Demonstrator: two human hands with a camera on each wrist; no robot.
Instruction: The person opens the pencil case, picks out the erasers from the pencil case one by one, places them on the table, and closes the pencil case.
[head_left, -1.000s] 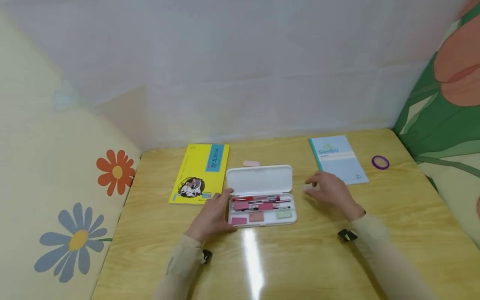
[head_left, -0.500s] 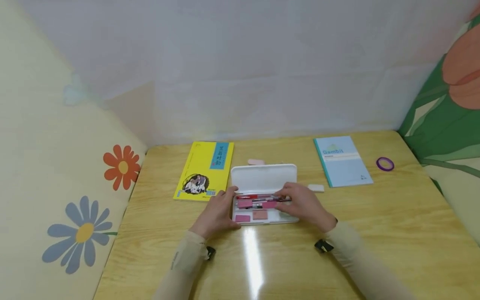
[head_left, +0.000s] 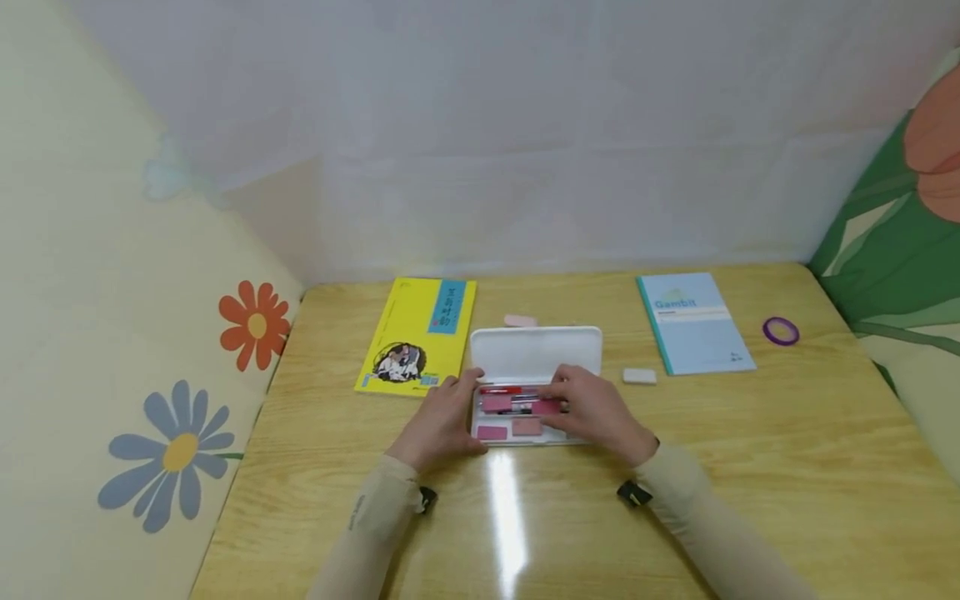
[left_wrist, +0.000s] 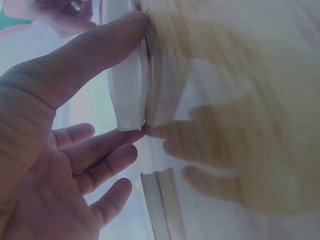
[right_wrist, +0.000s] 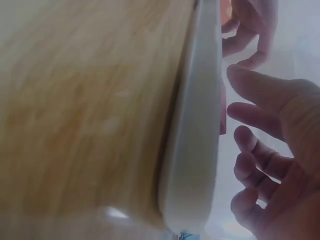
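Observation:
An open white pencil case (head_left: 537, 353) lies mid-table, its tray holding red pens (head_left: 501, 389) and pink blocks (head_left: 491, 432). My left hand (head_left: 442, 417) rests flat against the case's left end. In the left wrist view the straight thumb and index finger of that hand (left_wrist: 60, 150) touch the case's white edge (left_wrist: 127, 85). My right hand (head_left: 592, 410) lies over the right part of the tray, fingertips by the pens. Seen from the right wrist, its fingers (right_wrist: 260, 120) hang loosely spread above the case (right_wrist: 195, 140) and grip nothing.
A small white eraser (head_left: 639, 377) lies just right of the case, a pink eraser (head_left: 520, 321) behind the lid. A yellow book (head_left: 418, 335) sits back left; a pale blue notebook (head_left: 693, 323) and a purple ring (head_left: 781, 331) back right. Walls close off the far side.
My right hand has left the white eraser on the table and moved left onto the tray. The left hand has stayed at the case's left end.

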